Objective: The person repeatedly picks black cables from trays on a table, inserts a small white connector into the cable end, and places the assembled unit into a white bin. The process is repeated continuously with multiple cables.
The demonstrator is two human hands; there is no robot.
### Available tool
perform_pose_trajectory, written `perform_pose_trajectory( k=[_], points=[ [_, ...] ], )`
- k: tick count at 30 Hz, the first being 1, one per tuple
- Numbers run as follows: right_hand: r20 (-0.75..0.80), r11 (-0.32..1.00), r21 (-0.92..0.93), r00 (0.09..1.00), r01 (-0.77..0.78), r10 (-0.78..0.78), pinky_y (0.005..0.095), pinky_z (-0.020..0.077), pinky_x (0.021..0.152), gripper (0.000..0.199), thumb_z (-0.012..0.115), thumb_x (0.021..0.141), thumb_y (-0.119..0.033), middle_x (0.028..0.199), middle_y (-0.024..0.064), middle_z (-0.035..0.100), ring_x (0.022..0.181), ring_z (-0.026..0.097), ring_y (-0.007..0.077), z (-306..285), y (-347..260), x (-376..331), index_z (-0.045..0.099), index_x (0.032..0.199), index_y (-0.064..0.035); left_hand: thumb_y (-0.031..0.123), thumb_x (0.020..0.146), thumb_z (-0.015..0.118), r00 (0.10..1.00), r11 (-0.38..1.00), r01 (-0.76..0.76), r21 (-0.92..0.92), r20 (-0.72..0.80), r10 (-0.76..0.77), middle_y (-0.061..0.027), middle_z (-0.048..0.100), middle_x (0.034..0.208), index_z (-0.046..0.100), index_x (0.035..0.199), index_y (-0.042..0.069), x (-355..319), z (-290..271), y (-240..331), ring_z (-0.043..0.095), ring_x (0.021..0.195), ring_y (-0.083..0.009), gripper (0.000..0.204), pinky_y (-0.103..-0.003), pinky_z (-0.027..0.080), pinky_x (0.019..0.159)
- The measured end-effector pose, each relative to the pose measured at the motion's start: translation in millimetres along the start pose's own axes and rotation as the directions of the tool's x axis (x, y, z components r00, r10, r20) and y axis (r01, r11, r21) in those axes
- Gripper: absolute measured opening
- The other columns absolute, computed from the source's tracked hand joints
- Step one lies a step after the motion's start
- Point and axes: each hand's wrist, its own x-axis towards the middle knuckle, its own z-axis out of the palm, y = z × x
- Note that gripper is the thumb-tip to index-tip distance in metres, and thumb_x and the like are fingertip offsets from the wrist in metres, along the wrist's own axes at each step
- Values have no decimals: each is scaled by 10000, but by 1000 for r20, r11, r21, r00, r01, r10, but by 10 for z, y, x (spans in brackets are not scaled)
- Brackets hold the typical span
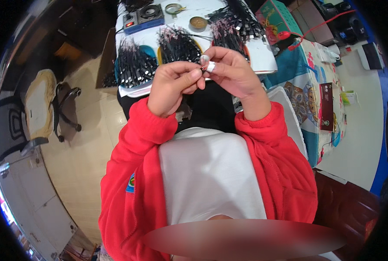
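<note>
1. Head view: all places below are given relative to the white work table (263, 61), which lies straight ahead of the person, beyond the hands.
2. Far left of the table, on the tiled floor, stands an office chair (37, 108) with a cream cushion, well apart from the work and turned away from it.
3. On the table's left part lie bundles of short black cables (135, 63), fanned in heaps, apparently so that single pieces can be drawn off from the near edge.
4. At the table's far edge sit a blue bench unit (142, 18) with a red switch and a small round tin (198, 22), both beyond the cable heaps.
5. The left hand (172, 89) is raised just before the table's near edge. Thumb and forefinger are pinched on a small dark part (202, 68), probably a cable end; its exact kind is too small to tell.
6. The right hand (233, 71) meets the left at that same part, fingers closed on it. One fingertip wears white tape (210, 66), likely as protection. Holding the part up between both hands keeps it close to the eyes.
7. On the table's right stands a green and red box (275, 19); a patterned cloth (309, 93) hangs beside it.
</note>
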Motion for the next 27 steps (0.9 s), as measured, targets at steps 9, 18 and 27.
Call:
perform_pose_trajectory(
  k=[9,18,27],
  points=[
    [-108,989,68,984,-131,138,227,444,652,200,585,906,-135,920,46,617,755,563,104,-402,163,90,585,1059,-6,98,924,571,993,926,-51,374,-78,86,-16,583,684,655,934,-32,124,-1,-111,447,571,-26,155,-169,308,491],
    [-305,-101,-856,653,-507,-693,399,519,743,270,667,788,-274,871,163,687,816,664,321,-2903,-1159,926,693,898,-29,99,932,558,982,974,39,225,-187,3,-10,566,678,644,946,-45,385,-194,-166,447,577,-34,168,-169,316,495],
    [-356,-267,-650,596,-711,-720,432,505,801,190,647,778,-251,923,168,670,894,637,355,-3614,-1245,1543,694,872,-93,80,934,552,983,973,34,230,-185,10,-25,570,695,632,965,-60,429,-285,-102,443,578,-38,164,-171,317,495]
  ],
)
